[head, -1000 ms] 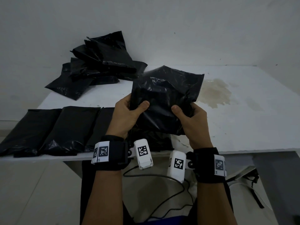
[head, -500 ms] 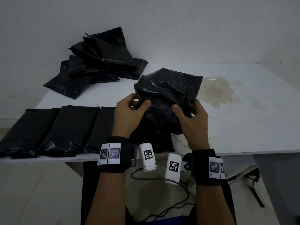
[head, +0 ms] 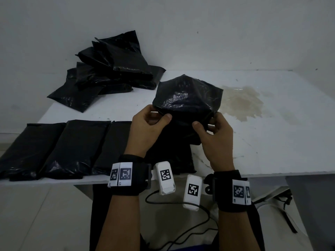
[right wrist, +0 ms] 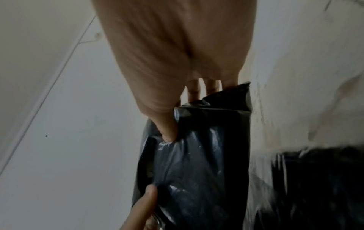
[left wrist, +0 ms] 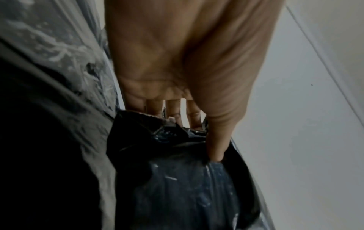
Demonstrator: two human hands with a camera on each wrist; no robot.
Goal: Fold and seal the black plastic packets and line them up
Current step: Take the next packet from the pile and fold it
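While both hands grip it, the packet (head: 188, 98) sits lifted over the near-middle of the bench (head: 272, 151), its top flap curling toward the person. Left hand (head: 146, 131) pinches the left edge, thumb on the near face and fingers behind; the left wrist view shows the thumb pressed into the plastic. Right hand (head: 215, 140) pinches the right edge the same way, thumb on the near face, and the right wrist view confirms it. Hands are apart, one at each side, both clamped on the packet.

Progress, judged from the layout: a row (head: 59, 147) of folded packets lies along the near-left edge of the bench, side by side and touching. Three show clearly; a fourth seems to lie under the wrists, partly hidden, so the count is unsure. Those look done. A pile (head: 108, 73) of loose, unfolded packets sits far left against the wall, overlapping; exact number cannot be told, but several. So roughly the early-to-middle part of the job, with more left than done.

Current step looks like the fold on the held packet; the flap is bent over but not flat, and I cannot tell if any seal is made. Still left for this one: finish fold, seal, lay at the right end of the row. A brown stain (head: 243, 104) marks the bench just right of the packet.
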